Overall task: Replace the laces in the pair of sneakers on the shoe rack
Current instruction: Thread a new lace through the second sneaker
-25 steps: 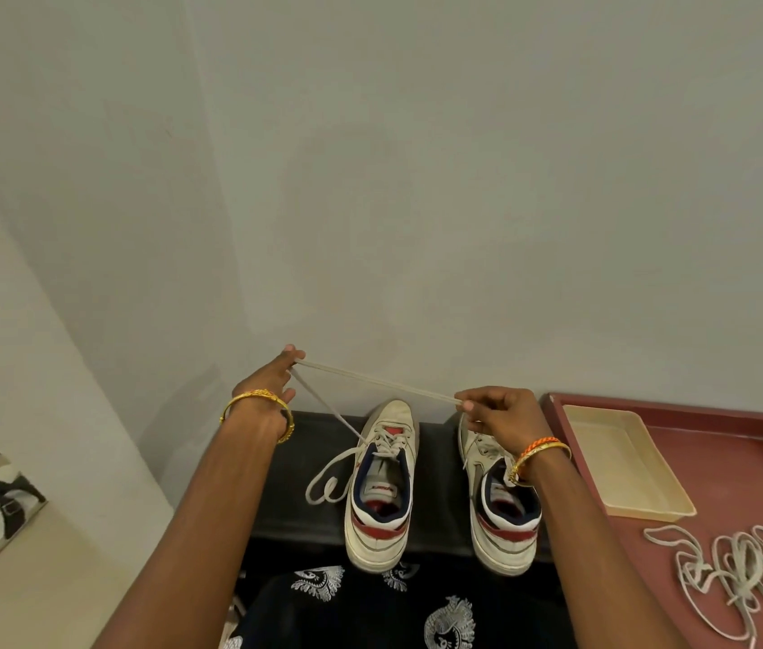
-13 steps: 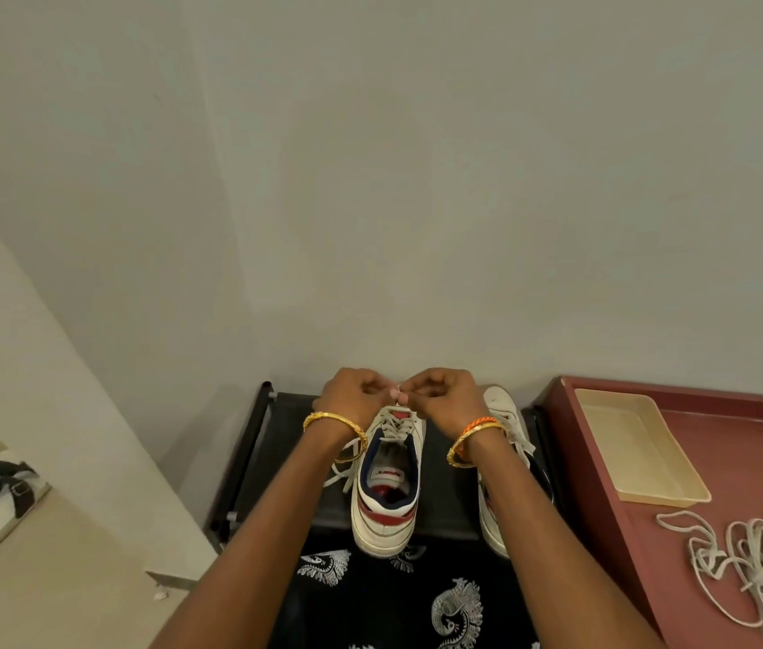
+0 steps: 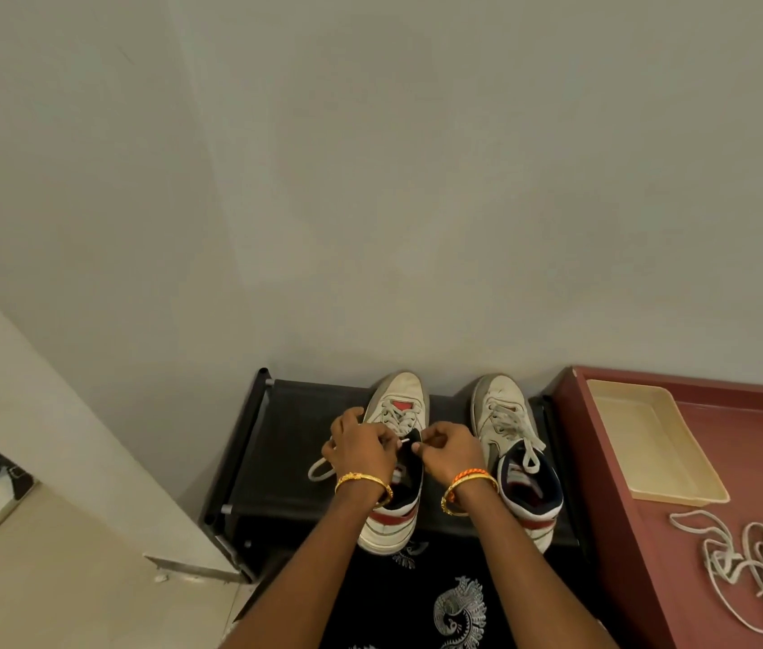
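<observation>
Both hands worked at the top eyelets of the left sneaker [image 3: 396, 461] on the shoe rack [image 3: 290, 442], apparently finishing its lacing. The left hand [image 3: 358, 449] and right hand [image 3: 449, 449] had their fingers curled, pinching the lace [image 3: 400, 441] ends. Next, probably, came knotting them evenly.

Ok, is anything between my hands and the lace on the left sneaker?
Nothing visible. Left hand and right hand are both already at the lace over the left sneaker, each pinching it near the tongue.
</observation>
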Available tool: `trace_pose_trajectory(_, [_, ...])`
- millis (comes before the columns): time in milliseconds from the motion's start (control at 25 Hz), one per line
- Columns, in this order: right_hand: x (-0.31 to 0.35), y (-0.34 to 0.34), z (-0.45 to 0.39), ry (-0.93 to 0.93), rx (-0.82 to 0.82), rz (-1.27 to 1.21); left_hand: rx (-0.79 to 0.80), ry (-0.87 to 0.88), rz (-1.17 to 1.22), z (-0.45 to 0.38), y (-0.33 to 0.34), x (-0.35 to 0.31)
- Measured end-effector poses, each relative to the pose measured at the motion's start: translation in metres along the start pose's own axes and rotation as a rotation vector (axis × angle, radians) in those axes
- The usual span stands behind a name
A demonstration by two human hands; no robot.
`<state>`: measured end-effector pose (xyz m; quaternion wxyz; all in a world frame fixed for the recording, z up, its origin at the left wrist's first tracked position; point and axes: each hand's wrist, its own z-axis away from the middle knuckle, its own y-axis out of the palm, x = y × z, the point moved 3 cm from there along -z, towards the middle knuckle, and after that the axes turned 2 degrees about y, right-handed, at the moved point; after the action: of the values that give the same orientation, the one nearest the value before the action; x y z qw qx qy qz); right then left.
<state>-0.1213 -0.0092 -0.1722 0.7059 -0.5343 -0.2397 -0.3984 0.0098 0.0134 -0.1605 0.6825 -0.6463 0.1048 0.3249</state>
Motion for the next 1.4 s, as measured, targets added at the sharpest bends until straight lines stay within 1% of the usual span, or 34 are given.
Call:
trace_pose_trajectory(80, [-0.004,0.001,-0.002,0.043,0.009,-0.067,-0.010,-0.010,0.081,0.001,0.006,0.000])
trace_pose_trajectory(160, [-0.008,0.002,-0.006,0.110,0.023,-0.177,-0.027,0.008,0.081,0.002,0.009,-0.001])
trace_pose_trajectory(240, [-0.010,0.001,-0.007,0.166,0.053,-0.270,-0.038,0.045,0.016,0.002,0.011,-0.002])
trace_pose_trajectory(360, [-0.011,0.001,-0.008,0.197,0.108,-0.369,-0.042,0.116,-0.081,0.003,0.009,-0.006])
trace_pose_trajectory(440, [-0.010,0.002,-0.007,0.189,0.132,-0.380,-0.040,0.138,-0.152,0.002,0.006,-0.010])
trace_pose_trajectory(520, [-0.010,0.003,-0.008,0.160,0.148,-0.349,-0.045,0.118,-0.182,0.002,0.006,-0.015])
trace_pose_trajectory(600, [-0.008,0.002,-0.007,0.164,0.178,-0.358,-0.040,0.089,-0.134,0.001,0.007,-0.017])
trace_pose_trajectory(680, [-0.006,0.000,-0.007,0.209,0.241,-0.447,-0.025,0.044,-0.012,-0.002,0.009,-0.015])
trace_pose_trajectory(760, [-0.006,-0.001,-0.008,0.225,0.254,-0.470,-0.015,0.010,0.079,-0.002,0.011,-0.012])
trace_pose_trajectory(840, [-0.005,-0.001,-0.010,0.190,0.221,-0.419,-0.035,0.035,0.066,0.006,0.014,-0.010])
trace_pose_trajectory(920, [-0.005,0.001,-0.011,0.161,0.173,-0.378,-0.100,0.093,0.032,0.020,0.017,-0.005])
trace_pose_trajectory(1000, [-0.007,0.002,-0.012,0.144,0.095,-0.352,-0.162,0.221,0.013,0.033,0.019,-0.001])
trace_pose_trajectory(1040, [-0.008,0.001,-0.013,0.109,0.033,-0.315,-0.158,0.296,-0.010,0.037,0.020,0.001])
trace_pose_trajectory(1120, [-0.007,-0.001,-0.010,-0.008,-0.075,-0.194,-0.083,0.383,-0.106,0.039,0.024,0.003])
trace_pose_trajectory(1200, [-0.001,-0.004,-0.003,-0.127,-0.155,-0.100,0.027,0.404,-0.258,0.037,0.026,0.003])
trace_pose_trajectory(1280, [0.007,-0.012,0.004,-0.218,-0.240,-0.103,0.073,0.399,-0.354,0.035,0.025,-0.001])
trace_pose_trajectory(1400, [0.038,-0.039,0.019,-0.361,-0.353,-0.229,0.126,0.371,-0.389,0.031,0.023,-0.004])
